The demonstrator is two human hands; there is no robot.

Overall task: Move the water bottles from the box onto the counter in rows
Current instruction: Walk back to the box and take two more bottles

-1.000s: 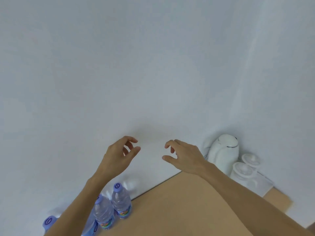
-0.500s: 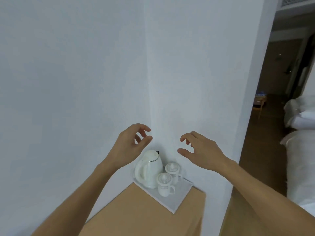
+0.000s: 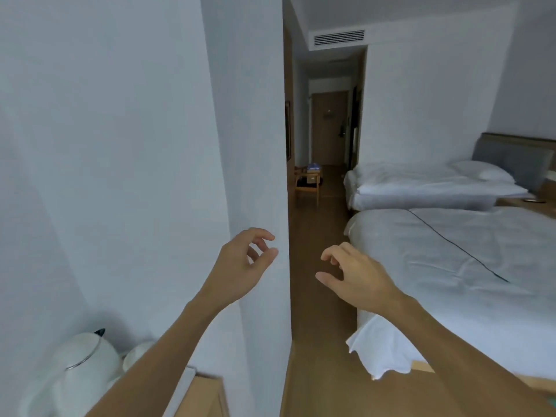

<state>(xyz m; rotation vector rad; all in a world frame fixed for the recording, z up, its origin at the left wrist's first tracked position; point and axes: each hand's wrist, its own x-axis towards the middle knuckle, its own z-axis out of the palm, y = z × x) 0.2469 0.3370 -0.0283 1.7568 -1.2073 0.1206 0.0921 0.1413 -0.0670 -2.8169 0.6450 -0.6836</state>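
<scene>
Two bare hands hang in mid-air with fingers loosely curled and spread apart, holding nothing: the left hand (image 3: 240,266) in front of a white wall corner (image 3: 255,145), the right hand (image 3: 358,278) over the wooden floor (image 3: 316,236) beside a white bed (image 3: 451,266). No water bottles or box can be made out. Below and left of the left hand, its forearm partly hides a white kettle (image 3: 81,365), and only a cut-off corner of the tabletop (image 3: 204,398) shows. Far beyond the hands, a small wooden rack (image 3: 308,183) carries something blue, too small to identify.
</scene>
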